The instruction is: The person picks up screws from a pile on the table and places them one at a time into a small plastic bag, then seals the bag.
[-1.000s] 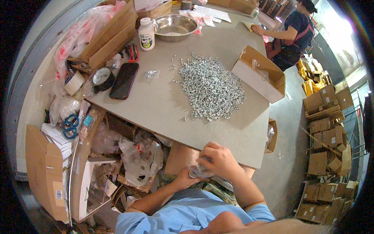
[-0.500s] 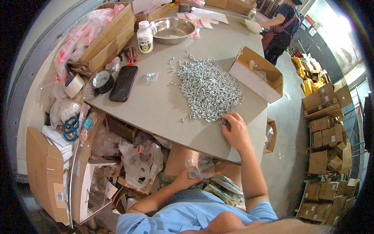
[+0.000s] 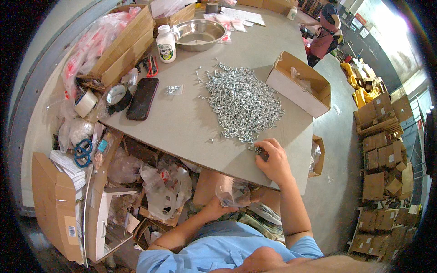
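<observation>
A wide heap of small silver screws (image 3: 243,102) lies on the grey table (image 3: 182,132). At the heap's near right edge, my right hand (image 3: 274,163) rests on the tabletop, its fingers curled around a few screws (image 3: 257,150). Below the table's front edge, my left hand (image 3: 217,209) grips a clear plastic bag (image 3: 232,191) over my lap; what the bag contains is hard to make out. A small clear packet (image 3: 173,89) with several screws sits left of the heap.
An open carton (image 3: 299,88) stands right of the heap. Along the left are a phone (image 3: 142,98), tape (image 3: 118,96) and a white bottle (image 3: 166,44) beside a steel basin (image 3: 200,35). Behind the table's far right corner stands a person (image 3: 325,32). Stacked cartons (image 3: 380,154) line the right.
My right hand has drawn slightly off the heap toward the table's front edge, screws at its fingertips. The person at the back has pulled away from the table's corner.
</observation>
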Demonstrator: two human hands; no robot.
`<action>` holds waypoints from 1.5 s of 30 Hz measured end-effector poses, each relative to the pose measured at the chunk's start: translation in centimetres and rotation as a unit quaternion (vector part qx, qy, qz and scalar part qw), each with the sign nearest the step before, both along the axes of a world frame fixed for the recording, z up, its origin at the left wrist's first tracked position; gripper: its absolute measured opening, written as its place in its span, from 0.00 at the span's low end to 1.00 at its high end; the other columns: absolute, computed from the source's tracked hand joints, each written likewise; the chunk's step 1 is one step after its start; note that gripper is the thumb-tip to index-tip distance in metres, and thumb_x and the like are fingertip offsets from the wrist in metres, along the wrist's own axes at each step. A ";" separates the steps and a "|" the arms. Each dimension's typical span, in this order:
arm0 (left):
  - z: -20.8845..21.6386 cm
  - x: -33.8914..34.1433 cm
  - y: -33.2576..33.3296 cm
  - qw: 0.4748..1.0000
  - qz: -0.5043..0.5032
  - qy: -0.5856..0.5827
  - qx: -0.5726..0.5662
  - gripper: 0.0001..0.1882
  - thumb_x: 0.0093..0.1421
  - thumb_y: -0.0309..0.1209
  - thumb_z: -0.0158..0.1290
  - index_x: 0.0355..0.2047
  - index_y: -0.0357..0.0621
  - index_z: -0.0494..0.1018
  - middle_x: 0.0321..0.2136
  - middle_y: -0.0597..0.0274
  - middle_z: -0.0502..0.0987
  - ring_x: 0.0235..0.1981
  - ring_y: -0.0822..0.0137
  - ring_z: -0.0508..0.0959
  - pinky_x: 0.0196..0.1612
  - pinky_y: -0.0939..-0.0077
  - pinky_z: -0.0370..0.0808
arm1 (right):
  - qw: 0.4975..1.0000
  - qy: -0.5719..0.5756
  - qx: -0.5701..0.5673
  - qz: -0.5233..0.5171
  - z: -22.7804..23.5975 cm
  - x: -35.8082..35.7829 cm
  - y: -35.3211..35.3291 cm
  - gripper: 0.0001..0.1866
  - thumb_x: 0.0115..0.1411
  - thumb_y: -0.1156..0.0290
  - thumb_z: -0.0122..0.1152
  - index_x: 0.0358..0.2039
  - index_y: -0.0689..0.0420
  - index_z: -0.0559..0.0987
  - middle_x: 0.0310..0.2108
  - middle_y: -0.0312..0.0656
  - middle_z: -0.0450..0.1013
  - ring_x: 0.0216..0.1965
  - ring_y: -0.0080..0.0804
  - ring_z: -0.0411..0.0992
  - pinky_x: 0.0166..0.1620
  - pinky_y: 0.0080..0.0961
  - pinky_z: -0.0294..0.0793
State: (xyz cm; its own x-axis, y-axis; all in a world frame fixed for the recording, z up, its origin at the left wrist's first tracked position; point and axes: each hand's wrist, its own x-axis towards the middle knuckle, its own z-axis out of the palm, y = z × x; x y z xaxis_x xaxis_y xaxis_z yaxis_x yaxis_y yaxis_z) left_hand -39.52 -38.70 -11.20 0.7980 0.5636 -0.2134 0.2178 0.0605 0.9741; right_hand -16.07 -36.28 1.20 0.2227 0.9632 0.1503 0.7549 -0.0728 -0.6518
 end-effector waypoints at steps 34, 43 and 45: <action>-1.5 -0.4 -0.8 0.998 0.036 -0.034 -0.049 0.16 0.50 0.35 0.64 0.33 0.42 0.72 0.30 0.63 0.76 0.34 0.71 0.74 0.39 0.73 0.71 | 0.997 -0.022 0.073 -0.035 -1.0 -0.3 -0.4 0.16 0.45 0.80 0.56 0.38 0.61 0.75 0.34 0.45 0.70 0.32 0.38 0.72 0.38 0.28 0.72; 1.0 -0.6 -0.9 0.997 0.067 -0.023 -0.039 0.17 0.50 0.33 0.64 0.35 0.41 0.71 0.32 0.64 0.75 0.36 0.70 0.74 0.41 0.72 0.71 | 0.995 0.010 0.085 -0.047 -1.1 -0.3 -0.7 0.17 0.45 0.79 0.56 0.39 0.60 0.75 0.34 0.45 0.69 0.34 0.40 0.71 0.38 0.29 0.71; 0.0 -0.7 -1.2 0.995 0.066 -0.026 -0.070 0.17 0.50 0.33 0.64 0.36 0.40 0.71 0.32 0.64 0.75 0.36 0.70 0.73 0.41 0.72 0.71 | 0.994 0.000 0.099 -0.047 -1.2 -0.4 -0.8 0.16 0.45 0.79 0.56 0.38 0.60 0.74 0.33 0.45 0.68 0.33 0.40 0.70 0.38 0.29 0.71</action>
State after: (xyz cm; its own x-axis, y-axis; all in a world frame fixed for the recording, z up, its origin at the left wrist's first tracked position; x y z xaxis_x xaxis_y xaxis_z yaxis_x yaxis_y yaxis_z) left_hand -40.22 -39.92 -11.16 0.7311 0.6315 -0.2582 0.1486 0.2221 0.9636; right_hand -16.48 -37.03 0.02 0.3098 0.8900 0.3345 0.7506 -0.0130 -0.6606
